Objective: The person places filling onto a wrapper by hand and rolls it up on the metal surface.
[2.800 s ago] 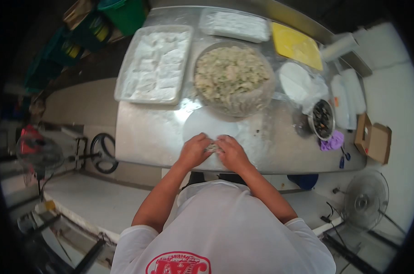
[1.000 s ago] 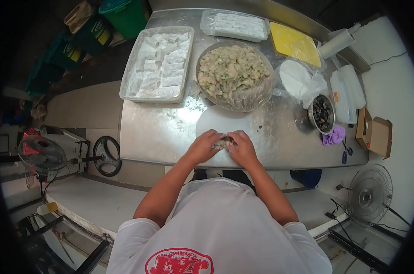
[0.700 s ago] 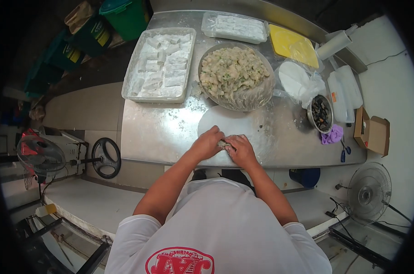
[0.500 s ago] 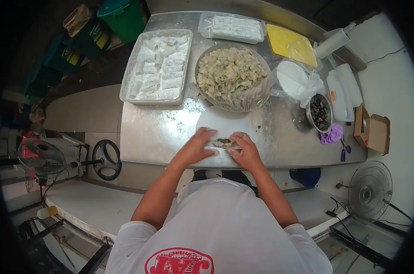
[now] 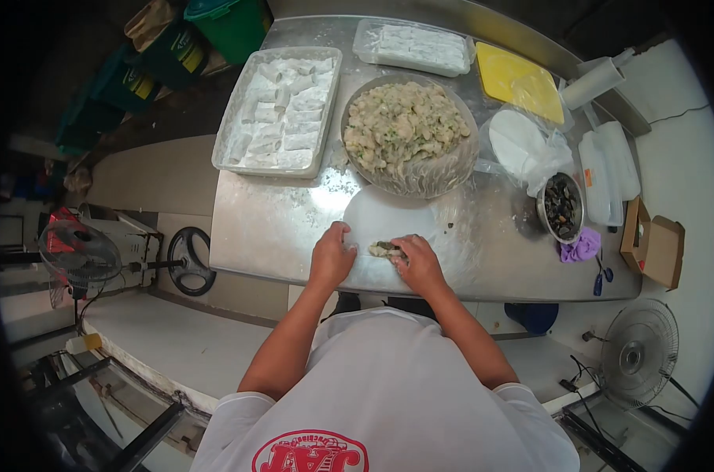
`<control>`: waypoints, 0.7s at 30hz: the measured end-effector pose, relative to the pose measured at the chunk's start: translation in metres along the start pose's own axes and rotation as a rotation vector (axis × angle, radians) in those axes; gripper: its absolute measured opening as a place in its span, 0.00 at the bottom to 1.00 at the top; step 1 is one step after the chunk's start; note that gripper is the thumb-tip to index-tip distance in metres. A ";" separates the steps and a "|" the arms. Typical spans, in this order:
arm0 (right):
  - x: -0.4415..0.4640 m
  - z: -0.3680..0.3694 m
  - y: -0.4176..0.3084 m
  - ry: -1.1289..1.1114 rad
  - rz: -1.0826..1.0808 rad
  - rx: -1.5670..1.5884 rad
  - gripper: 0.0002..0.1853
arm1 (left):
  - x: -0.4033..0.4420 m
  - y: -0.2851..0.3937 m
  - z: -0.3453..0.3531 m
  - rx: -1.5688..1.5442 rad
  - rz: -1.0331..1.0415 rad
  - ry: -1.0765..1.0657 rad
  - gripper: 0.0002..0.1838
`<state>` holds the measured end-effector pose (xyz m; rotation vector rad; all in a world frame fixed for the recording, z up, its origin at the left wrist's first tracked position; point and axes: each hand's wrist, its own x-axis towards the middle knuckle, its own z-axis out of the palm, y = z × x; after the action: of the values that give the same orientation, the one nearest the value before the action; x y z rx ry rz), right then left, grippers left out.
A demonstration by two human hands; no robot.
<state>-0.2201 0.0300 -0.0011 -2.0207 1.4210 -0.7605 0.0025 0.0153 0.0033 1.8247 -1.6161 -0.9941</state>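
Note:
A round translucent wrapper sheet (image 5: pixel 384 211) lies flat on the steel table in front of me. On its near part rests a small heap of pale, chunky filling with dark bits (image 5: pixel 383 249). My right hand (image 5: pixel 421 266) curls over the heap's right end, fingers and thumb closed around it and partly hiding it. At the sheet's left edge is my left hand (image 5: pixel 333 256), fingers bent and thumb held apart, with nothing visible between them. Beyond the sheet stands a large bowl (image 5: pixel 420 185) of chunky pale filling with green flecks, partly covered by clear film.
A tray (image 5: pixel 325 118) of white-dusted rolls stands at left, a second tub (image 5: pixel 416 63) behind. To the right are a yellow board (image 5: pixel 514 75), stacked round white sheets (image 5: pixel 516 135), a bowl of dark pieces (image 5: pixel 561 207), a purple cloth (image 5: pixel 581 245) and a cardboard box (image 5: pixel 656 248).
My left hand has drawn back leftward from the filling, its fingers now more bent. My right hand has closed over the filling's right end. The camera view has shifted slightly.

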 end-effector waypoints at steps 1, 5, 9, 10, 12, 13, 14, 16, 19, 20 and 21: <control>0.000 -0.001 0.000 -0.009 0.001 -0.007 0.15 | -0.001 0.000 0.000 0.002 -0.003 0.001 0.18; -0.003 -0.005 0.004 -0.015 0.082 0.049 0.13 | -0.007 -0.004 -0.006 -0.097 -0.060 -0.039 0.20; 0.011 -0.027 -0.002 0.008 0.115 0.134 0.10 | -0.022 -0.015 -0.004 -0.208 0.133 0.018 0.26; 0.018 -0.034 -0.009 0.096 0.096 0.140 0.09 | -0.023 -0.012 -0.006 -0.204 0.129 0.019 0.26; 0.038 -0.055 -0.025 0.114 0.096 0.181 0.10 | -0.028 -0.005 -0.005 -0.196 0.201 -0.023 0.31; 0.047 -0.062 -0.030 0.139 0.087 0.216 0.11 | -0.027 -0.005 -0.002 -0.197 0.206 -0.029 0.31; 0.051 -0.063 -0.029 0.147 0.088 0.213 0.11 | -0.025 -0.007 0.001 -0.202 0.215 -0.028 0.32; 0.057 -0.064 -0.030 -0.101 0.074 0.151 0.14 | -0.022 -0.009 0.003 -0.209 0.229 -0.026 0.33; 0.033 -0.030 -0.003 -0.209 -0.160 -0.097 0.17 | -0.020 -0.020 0.002 -0.234 0.135 -0.008 0.34; 0.024 -0.021 0.003 -0.268 -0.154 -0.115 0.15 | -0.019 -0.025 0.003 -0.242 0.117 -0.002 0.34; 0.019 -0.015 0.006 -0.275 -0.157 -0.114 0.15 | -0.019 -0.028 0.002 -0.250 0.097 0.002 0.34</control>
<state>-0.2294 0.0083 0.0071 -2.2448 1.1825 -0.4492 0.0175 0.0386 -0.0158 1.5668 -1.4897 -1.0963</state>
